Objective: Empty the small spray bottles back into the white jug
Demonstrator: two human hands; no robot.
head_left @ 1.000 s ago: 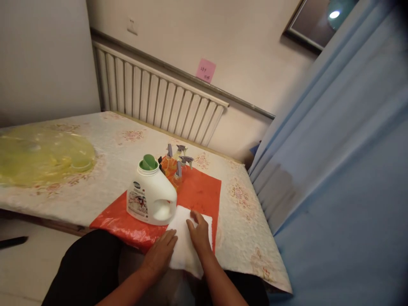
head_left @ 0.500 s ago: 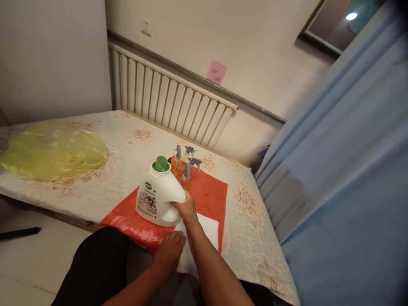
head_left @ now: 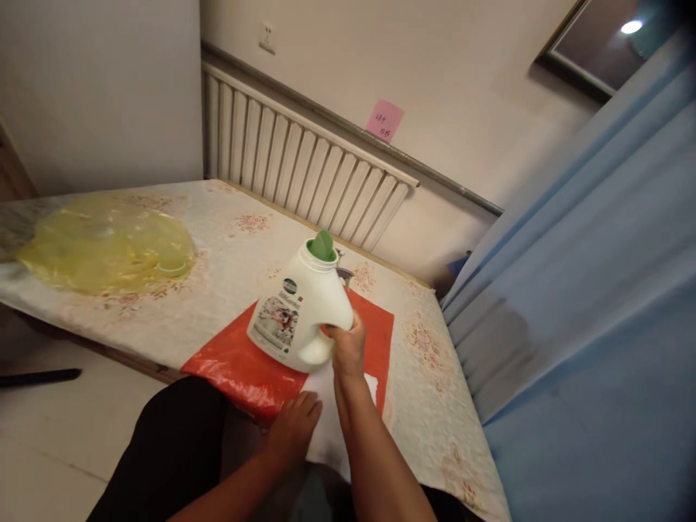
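Note:
My right hand (head_left: 349, 348) is closed round the handle of a large white detergent jug (head_left: 312, 297). The jug leans a little to the right above a red plastic sheet (head_left: 228, 355), its uncapped neck showing a green pouring spout (head_left: 322, 246). A printed label with a picture faces left. My left hand (head_left: 296, 428) lies at the table's front edge, fingers resting on a white cloth or paper (head_left: 329, 428) beside the red sheet. Its thumb is hidden. Behind the jug, only part of a grey spray-bottle head (head_left: 344, 275) shows.
A yellow plastic bag (head_left: 109, 246) lies at the left on the flowered tablecloth (head_left: 222, 290), with a green ring-shaped cap (head_left: 172, 267) by its edge. A radiator (head_left: 304, 159) runs behind the table. A blue curtain (head_left: 587, 290) hangs along the right side.
My right hand has raised the jug and shifted it right, so it now covers most of the spray bottles. My left hand stays at the front edge. The view has turned slightly.

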